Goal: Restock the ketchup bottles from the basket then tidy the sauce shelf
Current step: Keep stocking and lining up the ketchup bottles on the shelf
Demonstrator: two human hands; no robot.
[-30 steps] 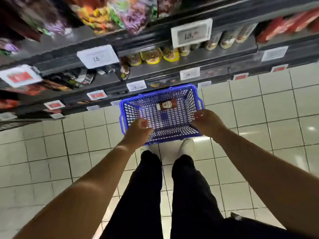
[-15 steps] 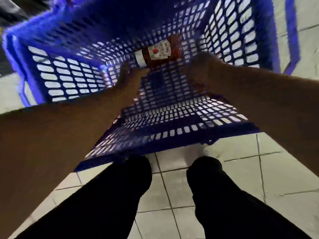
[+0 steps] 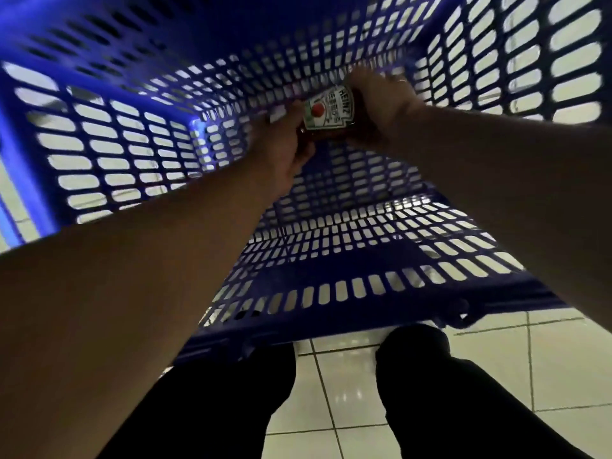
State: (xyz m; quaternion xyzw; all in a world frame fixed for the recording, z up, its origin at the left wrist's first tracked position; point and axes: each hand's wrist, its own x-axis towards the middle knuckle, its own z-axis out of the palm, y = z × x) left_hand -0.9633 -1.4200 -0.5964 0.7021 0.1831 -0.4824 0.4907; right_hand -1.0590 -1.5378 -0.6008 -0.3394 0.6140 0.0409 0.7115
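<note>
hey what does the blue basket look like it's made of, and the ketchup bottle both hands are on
Blue basket: moulded plastic, smooth with a slight sheen; its walls and floor are a grid of slotted holes. Ketchup bottle: dark red body under a glossy white printed label; glass or plastic cannot be told, since the left hand and right hand cover much of it.

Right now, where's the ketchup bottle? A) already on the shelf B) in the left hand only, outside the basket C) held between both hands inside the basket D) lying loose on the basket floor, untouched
C: the ketchup bottle sits between the left hand and the right hand, both wrapped on it, inside the blue basket.
</note>
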